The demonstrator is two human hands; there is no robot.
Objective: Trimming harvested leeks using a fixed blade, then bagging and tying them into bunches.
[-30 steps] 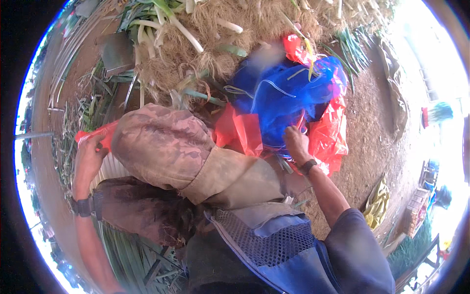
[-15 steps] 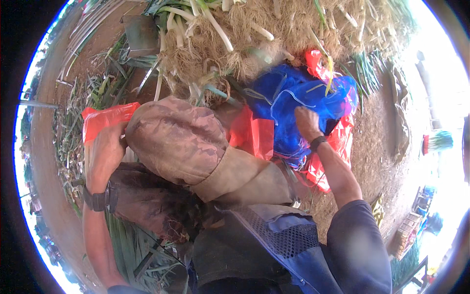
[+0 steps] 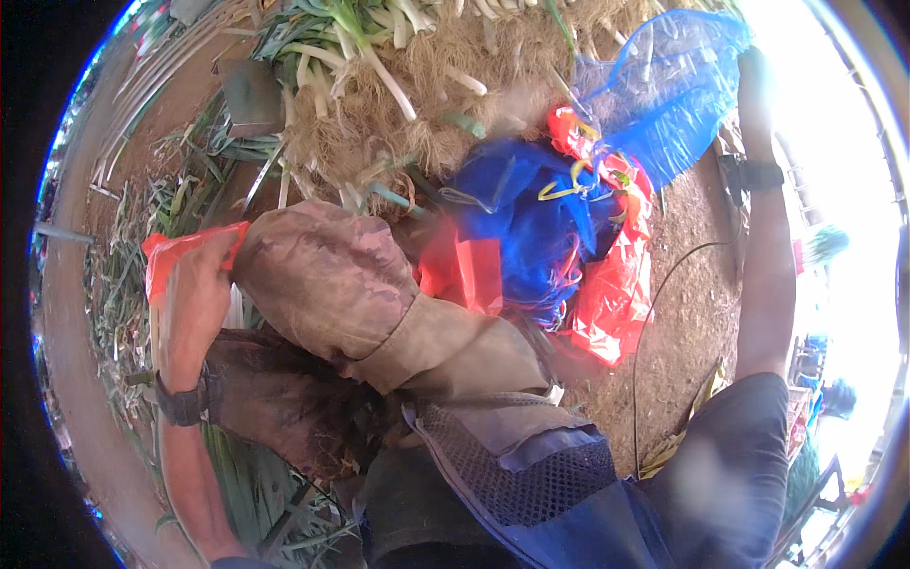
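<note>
My right hand (image 3: 753, 71), at the upper right, is closed on a blue mesh bag (image 3: 678, 90) and stretches it up and out. Its fingertips are washed out by glare. More blue netting (image 3: 521, 204) lies bunched in a crumpled red plastic bag (image 3: 616, 308) on the ground beyond my leg. Thin yellow ties (image 3: 566, 183) hang over that heap. Left of my bent knee (image 3: 313, 284), my left hand (image 3: 197, 294) grips a piece of red plastic (image 3: 194, 248); the knee partly hides its fingers.
Leeks with long roots (image 3: 436, 114) are piled at the back. Cut green leaves (image 3: 118, 275) litter the left side, near a grey metal block (image 3: 251, 95). A dark cord (image 3: 637, 365) runs over the dirt on the right. Bright glare fills the far right.
My right hand has risen from the heap to the upper right, pulling a blue mesh bag out of it. My left hand still holds the red plastic; the whole view has shifted slightly.
</note>
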